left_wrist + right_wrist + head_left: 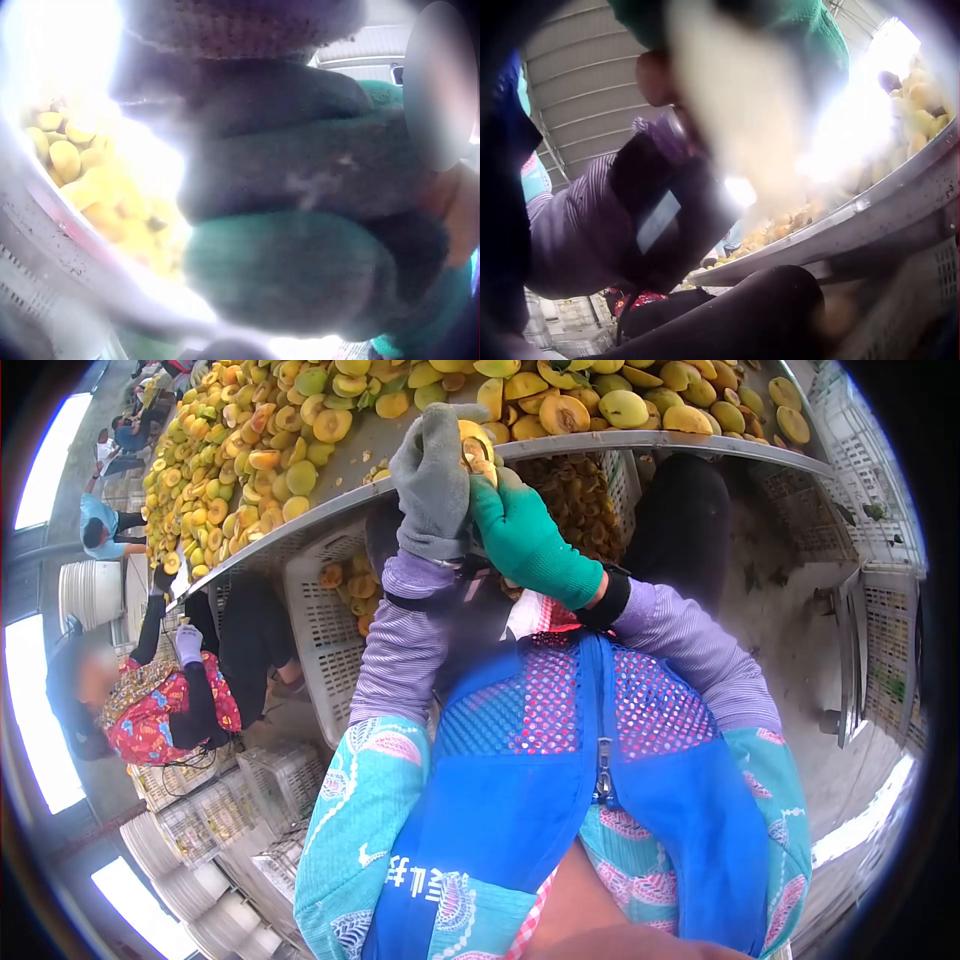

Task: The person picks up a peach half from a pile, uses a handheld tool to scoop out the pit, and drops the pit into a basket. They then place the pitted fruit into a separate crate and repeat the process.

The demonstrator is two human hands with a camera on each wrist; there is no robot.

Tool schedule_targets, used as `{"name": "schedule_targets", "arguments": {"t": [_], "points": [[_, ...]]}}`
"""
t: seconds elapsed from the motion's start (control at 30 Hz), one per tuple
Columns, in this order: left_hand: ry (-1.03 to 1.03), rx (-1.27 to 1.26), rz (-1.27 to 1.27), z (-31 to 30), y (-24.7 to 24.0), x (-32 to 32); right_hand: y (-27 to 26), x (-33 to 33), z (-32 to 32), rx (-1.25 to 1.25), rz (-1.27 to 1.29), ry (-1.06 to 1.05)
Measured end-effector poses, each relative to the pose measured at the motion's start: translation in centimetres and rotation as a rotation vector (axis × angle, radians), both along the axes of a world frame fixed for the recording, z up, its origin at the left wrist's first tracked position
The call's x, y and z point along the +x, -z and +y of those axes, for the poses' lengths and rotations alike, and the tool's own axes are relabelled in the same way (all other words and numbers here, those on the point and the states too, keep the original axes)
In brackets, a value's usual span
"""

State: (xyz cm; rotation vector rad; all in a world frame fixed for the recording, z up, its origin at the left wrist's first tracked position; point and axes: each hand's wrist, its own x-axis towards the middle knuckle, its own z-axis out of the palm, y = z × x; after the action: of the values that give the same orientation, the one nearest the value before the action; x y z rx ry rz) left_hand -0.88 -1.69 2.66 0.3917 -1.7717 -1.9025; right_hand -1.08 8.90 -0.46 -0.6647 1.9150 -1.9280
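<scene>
In the head view, the left hand (432, 485) in a grey glove holds a yellow fruit piece (474, 436) at the table edge, its fingers curled around the far side. Against it, the right hand (528, 540) in a green glove has its thumb and fingers closed at the same fruit, where a thin dark curved item (482, 452) shows. The left wrist view shows grey fingers (300, 165) and green fingers (289, 262) pressed close together. A pale blurred shape covers much of the right wrist view, beside green glove fabric (810, 30).
Halved yellow-green fruit (270, 470) is heaped on the table, which has a raised metal rim (330, 518). Under it stand white crates (325, 650) with fruit. Another person (170, 710) sits at the left, near stacked crates and white tubs (90, 595).
</scene>
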Motion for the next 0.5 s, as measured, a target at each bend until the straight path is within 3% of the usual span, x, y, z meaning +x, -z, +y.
{"name": "schedule_targets", "arguments": {"t": [0.03, 0.13, 0.23, 0.33, 0.43, 0.5], "points": [[0.037, 0.011, -0.002, -0.1, -0.1, 0.1, -0.3, 0.0, 0.2, -0.01, -0.08, -0.053], [0.124, 0.042, -0.003, -0.3, -0.8, 0.3, 1.1, -0.2, -0.5, -0.187, 0.033, -0.027], [0.149, 0.082, -0.028, -0.5, -1.1, 0.5, -1.1, -0.9, 1.3, -0.292, -0.592, -0.388], [0.146, 0.111, -0.054, -0.7, -0.5, 0.3, -1.8, -0.9, 1.5, -0.347, -0.758, -0.438], [0.132, 0.068, -0.032, -0.6, -0.6, 0.3, -2.4, -0.5, 1.3, -0.371, -0.786, -0.418], [0.11, 0.027, -0.029, -0.5, -0.9, 0.6, -0.7, -0.9, 0.6, -0.232, -0.519, -0.32]]}}
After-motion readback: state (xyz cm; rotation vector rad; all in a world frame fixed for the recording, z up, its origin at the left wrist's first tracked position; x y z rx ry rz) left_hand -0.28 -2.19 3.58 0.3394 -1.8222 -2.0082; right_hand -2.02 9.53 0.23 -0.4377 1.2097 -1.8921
